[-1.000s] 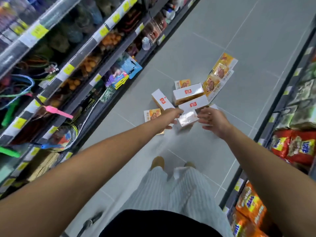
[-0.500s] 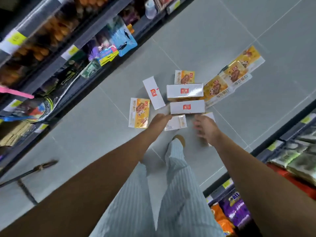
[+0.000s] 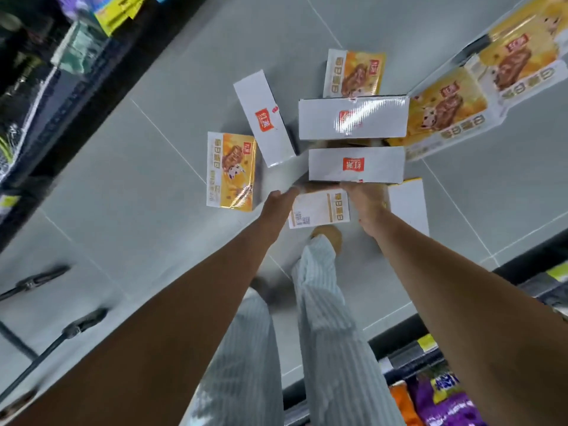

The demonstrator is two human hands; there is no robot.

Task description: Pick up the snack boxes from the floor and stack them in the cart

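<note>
Grey floor tiles [image 3: 172, 241] run down a shop aisle, with stocked shelves [image 3: 33, 96] along the left and more shelving at the lower right. Snack boxes lie scattered on the floor in a loose cluster: one face up at the left [image 3: 231, 172], a white one tilted beside it [image 3: 265, 117], two white ones lying crosswise [image 3: 353, 118] [image 3: 356, 164], and several more at the far right [image 3: 451, 109].

Nearest the person lies a small box [image 3: 319, 209], white side up with a barcode. The left hand [image 3: 278, 202] touches its left end and the right hand [image 3: 365, 199] its right end, both with fingers spread around the box; whether they are already clamped on it cannot be told, since the fingertips are hidden. Another white box [image 3: 408, 207] lies just beside the right wrist.

The step in hand looks like gripping this near box from both ends. To do it well, the palms should press squarely on the short ends and lift straight up, keeping clear of the crosswise box just beyond, whose near edge touches the fingers. No cart is in view, though dark bars [image 3: 43, 279] at the near left may belong to one.
</note>
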